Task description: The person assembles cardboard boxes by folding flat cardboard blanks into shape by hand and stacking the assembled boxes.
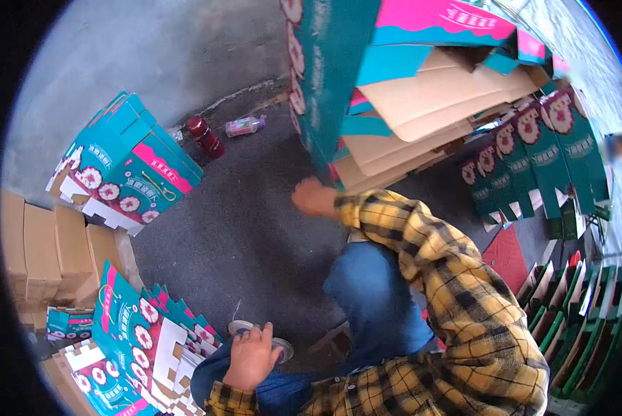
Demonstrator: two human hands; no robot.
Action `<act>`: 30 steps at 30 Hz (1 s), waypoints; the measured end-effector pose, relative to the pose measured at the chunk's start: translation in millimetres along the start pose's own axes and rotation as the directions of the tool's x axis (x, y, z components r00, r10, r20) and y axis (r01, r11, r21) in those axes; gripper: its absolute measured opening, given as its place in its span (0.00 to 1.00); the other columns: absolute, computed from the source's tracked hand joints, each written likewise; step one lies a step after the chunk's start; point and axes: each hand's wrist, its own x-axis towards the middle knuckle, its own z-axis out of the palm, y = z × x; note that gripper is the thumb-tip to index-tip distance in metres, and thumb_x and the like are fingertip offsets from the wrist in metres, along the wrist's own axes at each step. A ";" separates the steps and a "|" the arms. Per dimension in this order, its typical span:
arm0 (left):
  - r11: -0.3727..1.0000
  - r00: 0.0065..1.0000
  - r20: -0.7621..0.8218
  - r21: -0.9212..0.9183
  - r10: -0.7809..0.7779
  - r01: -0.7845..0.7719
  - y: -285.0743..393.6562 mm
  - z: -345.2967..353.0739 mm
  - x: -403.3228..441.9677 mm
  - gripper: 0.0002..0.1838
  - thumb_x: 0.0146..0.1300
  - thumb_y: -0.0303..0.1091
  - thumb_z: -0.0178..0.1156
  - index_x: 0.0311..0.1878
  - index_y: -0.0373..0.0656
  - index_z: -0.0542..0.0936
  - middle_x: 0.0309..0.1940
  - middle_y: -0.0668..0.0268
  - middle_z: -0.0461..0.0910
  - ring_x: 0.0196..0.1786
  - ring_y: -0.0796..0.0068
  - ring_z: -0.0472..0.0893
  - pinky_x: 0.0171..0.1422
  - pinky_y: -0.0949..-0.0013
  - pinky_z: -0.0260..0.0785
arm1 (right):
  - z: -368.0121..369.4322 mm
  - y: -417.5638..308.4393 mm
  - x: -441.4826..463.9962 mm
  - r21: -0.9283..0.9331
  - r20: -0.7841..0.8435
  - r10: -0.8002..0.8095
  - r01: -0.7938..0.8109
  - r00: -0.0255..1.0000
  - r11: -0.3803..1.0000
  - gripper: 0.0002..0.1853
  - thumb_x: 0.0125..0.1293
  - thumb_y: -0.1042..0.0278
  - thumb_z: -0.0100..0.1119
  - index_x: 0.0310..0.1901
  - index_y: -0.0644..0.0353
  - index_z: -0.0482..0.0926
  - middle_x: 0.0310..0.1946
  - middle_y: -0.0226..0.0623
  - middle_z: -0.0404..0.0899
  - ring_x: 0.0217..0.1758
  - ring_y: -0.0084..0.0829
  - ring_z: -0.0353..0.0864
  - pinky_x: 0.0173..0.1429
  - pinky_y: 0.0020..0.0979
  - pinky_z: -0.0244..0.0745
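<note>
One large bundle of teal and pink printed cardboard [330, 83] stands in the upper middle of my head view, layered tan flaps fanning out to its right. Just beside its lower corner I have the right hand [316, 197], fingers curled; I cannot tell whether it pinches the edge or only sits near it. The left hand [251, 355] lies low by the left knee, thumb apart from the fingers, over a round clear-edged thing [283, 349]; whether it grips that, I cannot make out. On the dark floor [255, 215], beyond the right hand, I see a dark red bottle [205, 137] and a pink-labelled plastic bottle [245, 125]. Farther left, printed cartons [127, 166] lean by the grey wall [151, 55], above brown boxes [40, 243]. Off to the right, more teal cartons [532, 152] stand in a row.
</note>
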 end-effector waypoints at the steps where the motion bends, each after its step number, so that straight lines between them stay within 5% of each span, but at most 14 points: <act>1: 1.000 1.000 0.001 0.007 0.008 -0.008 -0.1 -1.1 0.8 0.31 0.59 0.47 0.62 0.61 0.38 0.71 0.48 0.52 0.76 0.49 0.53 0.78 0.54 0.54 0.68 | 1.0 6.3 16.3 -0.142 0.077 0.019 -0.008 0.997 0.990 0.18 0.63 0.56 0.57 0.49 0.58 0.81 0.43 0.40 0.82 0.48 0.39 0.81 0.49 0.42 0.74; 5: 1.000 1.000 0.014 -0.001 -0.012 0.012 -4.9 -2.7 4.3 0.32 0.58 0.48 0.63 0.61 0.39 0.72 0.49 0.53 0.76 0.51 0.56 0.78 0.57 0.54 0.67 | 8.0 19.3 75.9 -0.652 0.305 0.178 0.069 0.935 0.755 0.12 0.61 0.59 0.60 0.41 0.52 0.85 0.45 0.34 0.82 0.50 0.42 0.79 0.47 0.46 0.73; 8: 0.997 0.999 0.018 -0.061 -0.047 0.048 -11.9 -4.2 2.9 0.32 0.57 0.48 0.64 0.62 0.39 0.71 0.51 0.52 0.76 0.51 0.55 0.78 0.58 0.53 0.66 | -13.0 23.5 61.7 -0.628 0.273 0.174 0.038 0.946 0.777 0.14 0.62 0.60 0.59 0.47 0.50 0.85 0.49 0.36 0.80 0.53 0.45 0.77 0.49 0.52 0.70; 13: 0.999 1.000 0.012 -0.036 -0.017 0.018 -18.8 -0.4 11.2 0.31 0.56 0.47 0.65 0.59 0.37 0.73 0.48 0.48 0.77 0.48 0.53 0.78 0.54 0.54 0.67 | 58.4 64.5 83.0 -0.883 0.339 0.225 0.227 0.914 0.411 0.23 0.65 0.56 0.56 0.61 0.50 0.77 0.61 0.37 0.73 0.68 0.45 0.65 0.69 0.63 0.51; 17: 0.998 0.999 0.032 -0.064 0.011 -0.009 -17.5 -7.0 21.6 0.33 0.52 0.45 0.68 0.58 0.36 0.74 0.49 0.47 0.77 0.48 0.52 0.79 0.54 0.53 0.68 | 67.0 69.5 90.1 -0.859 0.474 0.344 0.340 0.811 0.382 0.25 0.66 0.55 0.53 0.64 0.50 0.73 0.66 0.37 0.68 0.72 0.43 0.59 0.74 0.62 0.39; 20: 1.000 1.000 -0.015 -0.005 0.019 -0.019 -18.0 -3.1 24.7 0.35 0.48 0.44 0.70 0.58 0.35 0.74 0.50 0.46 0.77 0.48 0.52 0.79 0.54 0.53 0.69 | 68.1 68.7 80.9 -0.879 0.411 0.544 0.475 0.732 0.025 0.30 0.71 0.59 0.49 0.72 0.55 0.58 0.72 0.36 0.56 0.75 0.43 0.52 0.78 0.51 0.41; 22: 1.000 1.000 0.013 -0.022 0.018 -0.018 -17.6 -2.0 26.2 0.35 0.48 0.44 0.70 0.58 0.35 0.74 0.50 0.46 0.77 0.48 0.51 0.79 0.54 0.53 0.70 | 57.0 69.3 73.5 -0.851 0.470 0.314 0.330 0.825 0.409 0.28 0.71 0.54 0.48 0.69 0.54 0.64 0.70 0.35 0.61 0.74 0.43 0.55 0.77 0.52 0.42; 27: 0.999 0.994 0.110 -0.043 -0.018 0.023 -16.0 -1.9 31.8 0.35 0.46 0.42 0.71 0.57 0.33 0.74 0.50 0.45 0.77 0.49 0.50 0.80 0.53 0.53 0.71 | 59.4 78.9 62.7 -0.860 0.368 0.239 0.231 0.899 0.455 0.27 0.71 0.53 0.46 0.68 0.54 0.66 0.70 0.35 0.62 0.73 0.42 0.56 0.77 0.51 0.42; 30: 1.000 0.999 0.039 -0.018 0.008 -0.007 -15.6 0.9 33.4 0.35 0.46 0.41 0.72 0.57 0.33 0.74 0.49 0.45 0.77 0.49 0.50 0.80 0.52 0.53 0.71 | 67.2 89.5 56.6 -0.861 0.335 0.221 0.202 0.916 0.466 0.27 0.71 0.52 0.45 0.68 0.54 0.67 0.69 0.35 0.62 0.73 0.41 0.57 0.77 0.50 0.41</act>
